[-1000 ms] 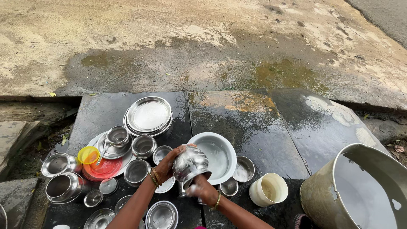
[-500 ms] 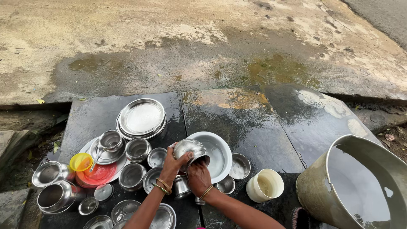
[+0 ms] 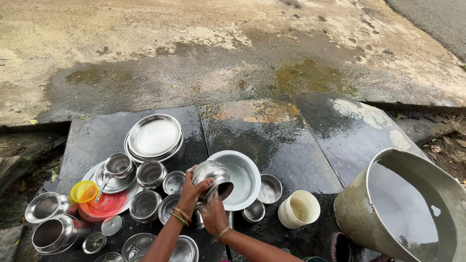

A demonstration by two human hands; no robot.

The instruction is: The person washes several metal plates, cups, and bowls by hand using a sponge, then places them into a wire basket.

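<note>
Round-bellied steel pot (image 3: 212,175), shiny and wet, tilted over near rim of white enamel basin (image 3: 241,171). Left hand (image 3: 192,190) cupped pot's belly; right hand (image 3: 214,216) gripped below its mouth. Left of basin: stacked flat steel plates (image 3: 154,137), small steel bowls. Right of basin: cream plastic cup (image 3: 299,208), big dented metal tub (image 3: 405,206). All sat on wet dark stone slab (image 3: 286,140).

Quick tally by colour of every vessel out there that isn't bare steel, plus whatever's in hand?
Yellow small bowl: 1
Red plate: 1
White basin: 1
Cream cup: 1
Grey-beige large tub: 1
Steel pot, gripped by left hand, right hand at its mouth: 1
Total: 6
</note>
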